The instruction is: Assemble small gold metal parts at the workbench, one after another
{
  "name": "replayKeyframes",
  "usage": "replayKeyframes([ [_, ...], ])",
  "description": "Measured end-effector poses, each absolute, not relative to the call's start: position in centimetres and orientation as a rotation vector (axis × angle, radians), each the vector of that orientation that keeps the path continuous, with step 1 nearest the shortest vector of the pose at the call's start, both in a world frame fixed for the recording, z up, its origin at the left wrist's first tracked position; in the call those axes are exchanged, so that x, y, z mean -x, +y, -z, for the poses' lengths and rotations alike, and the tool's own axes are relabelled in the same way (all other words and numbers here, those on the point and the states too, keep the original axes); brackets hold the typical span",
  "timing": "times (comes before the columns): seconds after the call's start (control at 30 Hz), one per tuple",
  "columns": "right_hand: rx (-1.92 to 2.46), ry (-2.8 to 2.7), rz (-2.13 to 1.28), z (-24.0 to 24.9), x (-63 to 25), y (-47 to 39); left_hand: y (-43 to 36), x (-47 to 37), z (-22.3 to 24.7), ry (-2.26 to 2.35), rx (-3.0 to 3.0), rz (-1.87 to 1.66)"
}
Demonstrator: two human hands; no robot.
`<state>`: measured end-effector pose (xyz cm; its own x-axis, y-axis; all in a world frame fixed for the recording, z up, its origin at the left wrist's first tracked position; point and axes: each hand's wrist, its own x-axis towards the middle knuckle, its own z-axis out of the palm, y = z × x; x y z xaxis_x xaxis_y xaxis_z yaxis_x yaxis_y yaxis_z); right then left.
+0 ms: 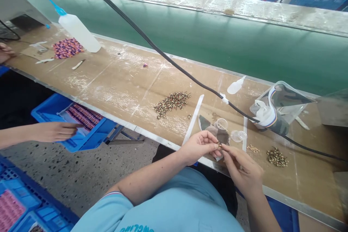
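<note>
My left hand pinches a small brown and gold piece between thumb and fingers, above the near edge of the bench. The fingertips of my right hand meet at the same piece, closed; whether they hold something of their own is too small to tell. Just beyond my hands are a greyish cloth, a small clear cup and a second clear cup. To the right lie a little group of tan bits and a pile of brown-gold pieces. Another, larger pile lies left of my hands.
A black cable hangs across the view. A clear-fronted visor lies at right. A white squeeze bottle lies beside pink-purple pieces at far left. A co-worker's hand reaches over a blue bin. Beyond runs a green belt.
</note>
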<state>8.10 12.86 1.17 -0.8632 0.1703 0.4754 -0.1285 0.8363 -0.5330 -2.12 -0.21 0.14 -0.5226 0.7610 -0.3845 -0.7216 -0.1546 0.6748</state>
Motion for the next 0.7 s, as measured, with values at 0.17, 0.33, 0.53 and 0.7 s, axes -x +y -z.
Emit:
replayKeyframes([
  [0.17, 0.127, -2.487, -0.781, -1.08, -7.92, 12.61, -0.39, 2.07, -0.11, 1.049, -0.089, -1.843],
  [0.33, 0.079, -2.56, -0.749, -1.27, -7.65, 12.97, -0.54, 2.14, -0.42, 1.059, -0.084, -1.795],
  [0.53, 0.012, -2.6, -0.756, -1.3, -7.54, 13.15, -0.54, 2.23, -0.51, 1.064, -0.075, -1.765],
  [0.7, 0.004, -2.605, -0.741, -1.33, -7.53, 13.15, -0.57, 2.21, -0.58, 1.068, -0.079, -1.763],
])
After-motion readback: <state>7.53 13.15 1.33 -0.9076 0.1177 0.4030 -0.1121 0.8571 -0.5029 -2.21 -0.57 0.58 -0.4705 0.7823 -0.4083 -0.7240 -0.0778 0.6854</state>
